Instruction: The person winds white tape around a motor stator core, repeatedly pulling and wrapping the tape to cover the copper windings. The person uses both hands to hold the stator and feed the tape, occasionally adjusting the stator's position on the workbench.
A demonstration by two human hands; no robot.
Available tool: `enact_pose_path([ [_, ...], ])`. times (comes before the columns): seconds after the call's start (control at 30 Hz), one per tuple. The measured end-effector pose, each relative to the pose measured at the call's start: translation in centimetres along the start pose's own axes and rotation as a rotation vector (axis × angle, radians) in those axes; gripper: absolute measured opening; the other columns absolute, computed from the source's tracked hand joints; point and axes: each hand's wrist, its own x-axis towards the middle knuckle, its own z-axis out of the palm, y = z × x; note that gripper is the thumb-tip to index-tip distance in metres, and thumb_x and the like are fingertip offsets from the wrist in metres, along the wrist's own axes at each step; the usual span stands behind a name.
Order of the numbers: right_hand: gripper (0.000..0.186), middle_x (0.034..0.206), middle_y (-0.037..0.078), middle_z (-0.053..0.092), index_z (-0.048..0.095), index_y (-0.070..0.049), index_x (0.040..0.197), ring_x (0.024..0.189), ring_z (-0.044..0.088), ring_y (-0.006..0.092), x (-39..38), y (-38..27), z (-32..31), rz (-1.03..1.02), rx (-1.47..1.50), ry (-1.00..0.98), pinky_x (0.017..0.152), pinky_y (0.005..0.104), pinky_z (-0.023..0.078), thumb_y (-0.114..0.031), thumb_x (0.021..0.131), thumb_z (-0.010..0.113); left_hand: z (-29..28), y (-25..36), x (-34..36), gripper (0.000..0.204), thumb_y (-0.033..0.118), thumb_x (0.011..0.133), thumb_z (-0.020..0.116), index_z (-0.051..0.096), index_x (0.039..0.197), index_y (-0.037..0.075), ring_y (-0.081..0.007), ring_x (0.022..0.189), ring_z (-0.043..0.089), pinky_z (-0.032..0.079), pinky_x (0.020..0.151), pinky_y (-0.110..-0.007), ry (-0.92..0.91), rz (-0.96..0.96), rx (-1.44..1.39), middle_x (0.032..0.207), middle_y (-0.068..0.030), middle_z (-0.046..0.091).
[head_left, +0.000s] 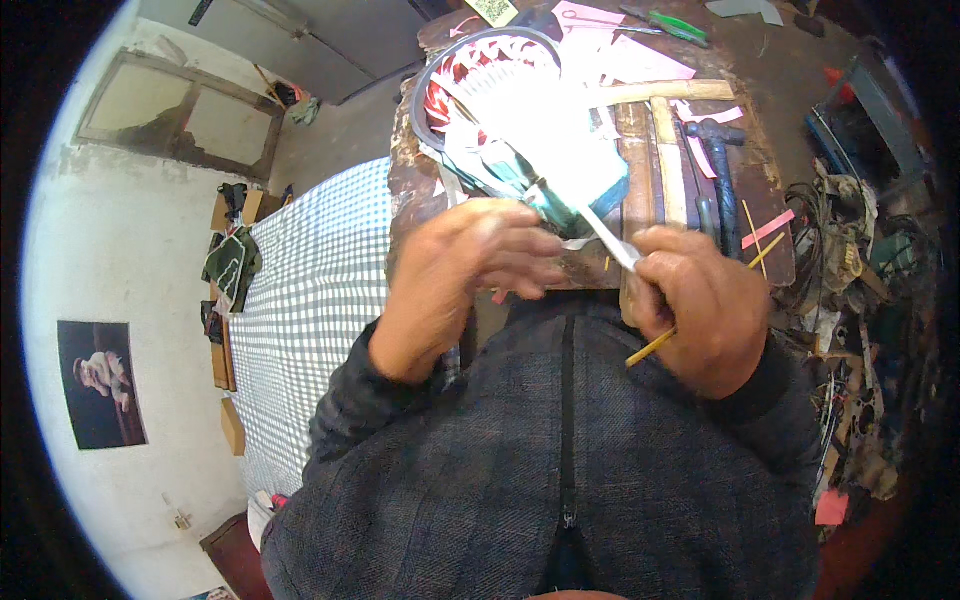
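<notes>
Our right hand (705, 310) is clamped on a white strip (607, 236) and thin yellow stick (650, 348); our blurred left hand (455, 265) curves loosely, half unfurled.

White strip (606, 236), yellow stick (650, 348), dark plaid jacket (480, 440)

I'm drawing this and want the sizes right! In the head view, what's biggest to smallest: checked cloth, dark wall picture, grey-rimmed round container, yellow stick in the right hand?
1. Checked cloth
2. Grey-rimmed round container
3. Dark wall picture
4. Yellow stick, thinnest, partly hidden by the right hand
</notes>
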Motion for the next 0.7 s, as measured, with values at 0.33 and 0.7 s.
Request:
enact_pose_path([
  [0.33,0.025,0.086,0.013,0.069,0.064,-0.003,0.111,0.072,0.071,0.0283,-0.4,-2.4,-0.1,0.439,0.579,-0.223,0.060,0.0381,0.053,-0.009,0.090,0.077,1.3,1.9,1.4,0.035,0.025,0.107,0.058,0.062,0.115,-0.009,-0.0301,0.081,0.077,0.065,0.075,-0.042,0.313,0.404,-0.203,0.096,-0.0196,0.074],
  [0.7,0.015,0.087,0.010,0.071,0.074,-0.003,0.100,0.077,0.070,0.0261,0.5,-1.0,-0.9,0.322,1.018,-0.508,0.067,0.0358,0.052,-0.010,0.089,0.081,-5.1,8.3,-1.3,0.048,0.019,0.105,0.067,0.051,0.144,-0.004,-0.0189,0.100,0.071,0.059,0.074,-0.032,-0.009,0.882,-0.305,0.109,-0.0046,0.072],
])
